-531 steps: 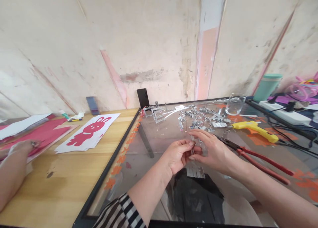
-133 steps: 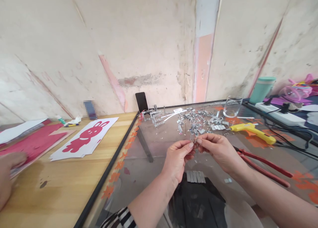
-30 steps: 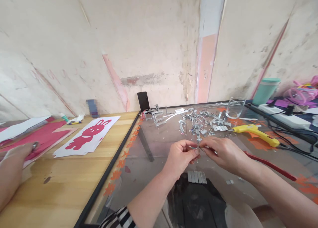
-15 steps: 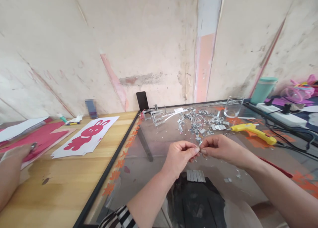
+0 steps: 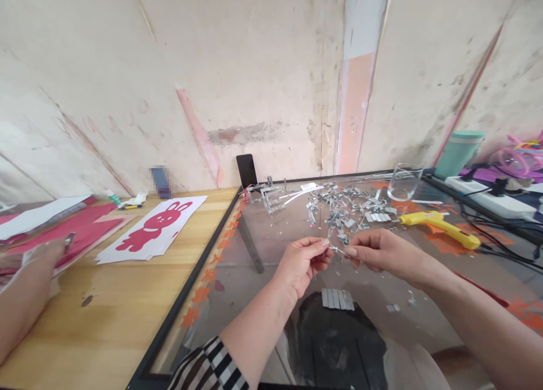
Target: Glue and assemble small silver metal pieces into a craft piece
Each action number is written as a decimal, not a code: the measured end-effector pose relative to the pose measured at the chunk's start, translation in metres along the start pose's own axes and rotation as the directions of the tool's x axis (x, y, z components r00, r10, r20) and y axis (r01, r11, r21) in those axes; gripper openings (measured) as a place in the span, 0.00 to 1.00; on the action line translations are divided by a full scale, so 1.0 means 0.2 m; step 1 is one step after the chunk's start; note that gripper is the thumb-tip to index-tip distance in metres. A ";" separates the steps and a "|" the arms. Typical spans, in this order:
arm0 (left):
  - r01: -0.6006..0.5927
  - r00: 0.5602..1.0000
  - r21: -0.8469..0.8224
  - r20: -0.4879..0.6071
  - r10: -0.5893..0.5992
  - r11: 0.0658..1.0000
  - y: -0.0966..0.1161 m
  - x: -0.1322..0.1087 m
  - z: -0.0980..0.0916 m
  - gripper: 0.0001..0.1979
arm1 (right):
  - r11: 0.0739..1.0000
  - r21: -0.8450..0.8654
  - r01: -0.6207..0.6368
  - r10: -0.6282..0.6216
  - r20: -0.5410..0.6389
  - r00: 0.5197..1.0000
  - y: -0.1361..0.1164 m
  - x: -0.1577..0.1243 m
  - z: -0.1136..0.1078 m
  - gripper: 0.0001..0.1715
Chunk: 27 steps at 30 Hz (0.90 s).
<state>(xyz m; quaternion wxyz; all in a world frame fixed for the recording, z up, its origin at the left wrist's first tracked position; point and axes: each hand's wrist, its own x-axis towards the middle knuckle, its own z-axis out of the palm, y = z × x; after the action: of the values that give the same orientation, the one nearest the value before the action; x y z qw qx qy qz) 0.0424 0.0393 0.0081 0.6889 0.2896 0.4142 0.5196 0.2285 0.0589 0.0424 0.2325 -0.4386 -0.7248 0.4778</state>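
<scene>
Between my fingertips, above the glass tabletop (image 5: 271, 299), stretches a thin silvery strip (image 5: 337, 248). My left hand (image 5: 303, 261) pinches its left end, and my right hand (image 5: 379, 253) pinches the right end. Both hands are closed, with a small gap between them. Just below them lies a row of several flat silver strips (image 5: 337, 299) set side by side. Beyond my hands spreads a loose heap of small folded silver pieces (image 5: 339, 200), with a small silver structure (image 5: 271, 200) to its left.
A yellow glue gun (image 5: 441, 227), a drinking glass (image 5: 403, 181) and a white power strip (image 5: 492, 196) with cables are on the right. A phone (image 5: 246, 171) leans on the wall. At left, another person's hand (image 5: 42, 265) rests by red paper near a rabbit picture (image 5: 155, 226).
My hands have drawn slightly apart, so the thin strip now shows between them. The view has shifted a little; the other person's hand stays by the red paper.
</scene>
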 end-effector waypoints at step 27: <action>0.109 0.993 -0.039 0.054 -0.107 0.993 -0.01 0.00 0.01 0.09 | 0.962 -0.267 0.064 -0.114 -0.176 0.978 0.02 0.00 0.05 0.12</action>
<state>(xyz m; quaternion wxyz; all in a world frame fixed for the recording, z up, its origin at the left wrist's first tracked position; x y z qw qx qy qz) 0.0453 0.0379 0.0069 0.7325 0.2657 0.4003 0.4823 0.2233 0.0550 0.0345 0.2623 -0.4759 -0.7746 0.3237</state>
